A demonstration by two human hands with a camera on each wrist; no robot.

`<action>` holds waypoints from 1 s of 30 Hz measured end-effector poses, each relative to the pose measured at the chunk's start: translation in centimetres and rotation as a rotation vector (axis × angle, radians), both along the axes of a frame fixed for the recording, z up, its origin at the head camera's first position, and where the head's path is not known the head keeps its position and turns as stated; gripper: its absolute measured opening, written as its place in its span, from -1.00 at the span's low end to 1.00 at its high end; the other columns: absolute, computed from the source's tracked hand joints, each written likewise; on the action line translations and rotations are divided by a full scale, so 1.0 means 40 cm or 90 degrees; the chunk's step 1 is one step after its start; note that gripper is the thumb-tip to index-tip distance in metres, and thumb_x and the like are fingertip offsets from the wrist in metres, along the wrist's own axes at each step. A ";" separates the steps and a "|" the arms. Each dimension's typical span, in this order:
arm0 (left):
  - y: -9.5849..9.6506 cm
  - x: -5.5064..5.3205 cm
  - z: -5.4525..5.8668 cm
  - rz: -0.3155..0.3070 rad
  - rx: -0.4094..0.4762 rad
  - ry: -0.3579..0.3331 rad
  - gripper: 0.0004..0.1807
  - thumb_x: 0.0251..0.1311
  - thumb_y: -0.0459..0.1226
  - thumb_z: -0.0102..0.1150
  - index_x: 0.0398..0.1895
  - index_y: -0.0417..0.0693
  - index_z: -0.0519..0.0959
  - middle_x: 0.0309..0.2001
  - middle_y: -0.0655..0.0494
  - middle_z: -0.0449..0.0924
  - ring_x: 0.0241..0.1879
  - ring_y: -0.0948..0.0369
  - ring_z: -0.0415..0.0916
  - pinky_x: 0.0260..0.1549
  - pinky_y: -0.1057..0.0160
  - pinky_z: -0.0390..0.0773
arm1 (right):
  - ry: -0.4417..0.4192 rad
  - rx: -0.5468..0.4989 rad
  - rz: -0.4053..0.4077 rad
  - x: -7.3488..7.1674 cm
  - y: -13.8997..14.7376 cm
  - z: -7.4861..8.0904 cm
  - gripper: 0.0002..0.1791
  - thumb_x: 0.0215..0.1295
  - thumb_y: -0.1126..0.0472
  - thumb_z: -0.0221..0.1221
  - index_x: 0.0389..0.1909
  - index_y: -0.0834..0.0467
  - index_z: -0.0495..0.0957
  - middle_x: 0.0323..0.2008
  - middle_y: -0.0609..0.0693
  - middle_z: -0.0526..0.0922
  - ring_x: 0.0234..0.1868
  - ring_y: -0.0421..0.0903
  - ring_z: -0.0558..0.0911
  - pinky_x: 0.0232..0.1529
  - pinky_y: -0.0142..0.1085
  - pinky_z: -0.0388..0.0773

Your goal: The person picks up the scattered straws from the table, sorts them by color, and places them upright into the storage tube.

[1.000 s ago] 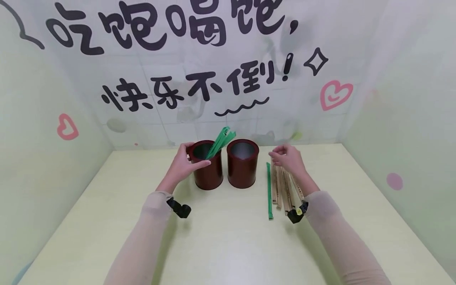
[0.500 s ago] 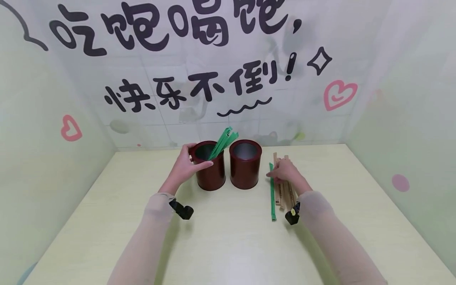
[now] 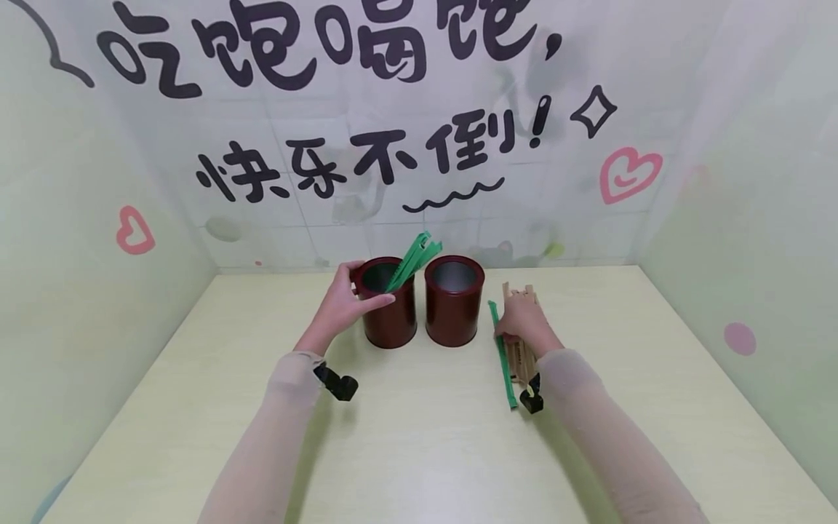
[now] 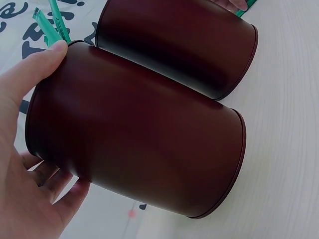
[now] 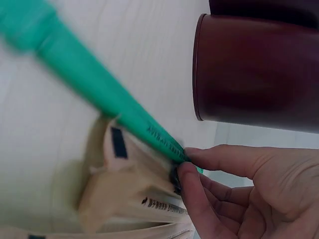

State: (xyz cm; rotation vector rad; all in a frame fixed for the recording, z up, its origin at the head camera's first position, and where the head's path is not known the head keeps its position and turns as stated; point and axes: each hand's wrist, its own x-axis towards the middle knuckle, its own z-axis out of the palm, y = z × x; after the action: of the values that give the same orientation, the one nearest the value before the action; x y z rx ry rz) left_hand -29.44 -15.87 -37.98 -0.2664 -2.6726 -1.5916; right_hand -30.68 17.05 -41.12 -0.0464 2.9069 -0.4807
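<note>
My left hand [image 3: 343, 302] holds a dark red-brown cup [image 3: 390, 320] near its rim. In the left wrist view the thumb lies on one side of this cup [image 4: 134, 129] and the fingers on the other. Several green wrapped sticks [image 3: 416, 260] lean inside it. To the right, my right hand [image 3: 527, 320] pinches a long thin green wrapped stick [image 5: 99, 82] between thumb and finger. This stick slants up from the table in the right wrist view. Beneath and beside that hand lie several brown paper-wrapped sticks [image 3: 521, 362], partly covered by it.
A second dark red-brown cup [image 3: 453, 316] stands upright between the left cup and my right hand. Behind the pale table [image 3: 419, 437] rises a white wall sheet [image 3: 294, 131] with black lettering. Small cameras are strapped at both wrists.
My right hand has come down and nearer from above the far ends of the sticks and now pinches the green one, which has tilted. My left hand stays on the cup.
</note>
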 end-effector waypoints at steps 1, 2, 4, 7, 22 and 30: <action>0.000 0.000 0.000 -0.001 0.001 0.002 0.06 0.06 0.02 0.46 0.49 -0.14 0.03 0.40 -0.14 0.21 0.39 -0.05 0.23 0.35 -0.13 0.39 | -0.009 -0.013 -0.003 0.000 0.001 0.001 -0.48 0.10 0.23 0.38 0.03 0.48 0.58 -0.32 0.18 0.73 -0.06 0.13 0.67 0.57 0.10 -0.01; 0.000 0.000 0.000 -0.001 0.002 0.002 0.06 0.06 0.02 0.46 0.49 -0.14 0.03 0.40 -0.14 0.21 0.40 -0.05 0.23 0.36 -0.13 0.39 | -0.024 -0.035 -0.010 0.000 0.001 0.003 -0.62 0.11 0.25 0.36 -0.12 0.45 0.64 -0.50 0.11 0.70 -0.29 0.05 0.69 0.53 0.06 0.13; 0.001 -0.001 0.000 0.001 0.002 0.004 0.05 0.06 0.01 0.46 0.48 -0.14 0.04 0.39 -0.14 0.21 0.39 -0.05 0.23 0.36 -0.13 0.39 | -0.056 -0.084 -0.022 0.001 0.005 0.008 -0.63 0.15 0.27 0.33 -0.12 0.47 0.63 -0.66 0.00 0.63 -0.53 -0.13 0.64 0.33 -0.08 0.46; 0.001 0.000 0.001 0.002 -0.003 0.007 0.05 0.07 0.01 0.46 0.48 -0.15 0.04 0.39 -0.15 0.22 0.39 -0.05 0.24 0.36 -0.13 0.39 | -0.087 -0.182 -0.033 0.005 0.015 0.021 -0.65 0.21 0.29 0.27 -0.10 0.50 0.60 -0.69 -0.02 0.62 -0.65 -0.20 0.63 -0.26 -0.25 0.70; -0.001 0.001 0.004 0.003 -0.014 0.002 0.07 0.07 0.01 0.46 0.49 -0.17 0.02 0.40 -0.17 0.21 0.39 -0.06 0.23 0.36 -0.14 0.39 | -0.017 -0.459 -0.035 0.050 0.066 0.170 -0.73 0.38 0.28 0.12 -0.07 0.43 0.47 -0.40 -0.02 0.64 -0.44 -0.26 0.65 -0.23 -0.37 0.73; 0.002 0.004 0.006 0.005 -0.012 -0.002 0.06 0.08 0.00 0.45 0.49 -0.16 0.01 0.42 -0.17 0.19 0.40 -0.07 0.22 0.36 -0.14 0.38 | 0.089 -0.585 -0.004 0.094 0.041 0.288 -0.70 0.41 0.24 0.13 -0.04 0.40 0.40 -0.47 -0.21 0.62 -0.44 -0.33 0.65 -0.25 -0.47 0.70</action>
State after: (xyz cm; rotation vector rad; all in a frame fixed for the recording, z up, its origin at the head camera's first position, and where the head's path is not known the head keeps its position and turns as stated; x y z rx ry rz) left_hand -29.27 -15.81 -37.75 -0.2544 -2.6885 -1.5662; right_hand -26.94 18.69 -29.61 -0.2016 2.5305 -1.8055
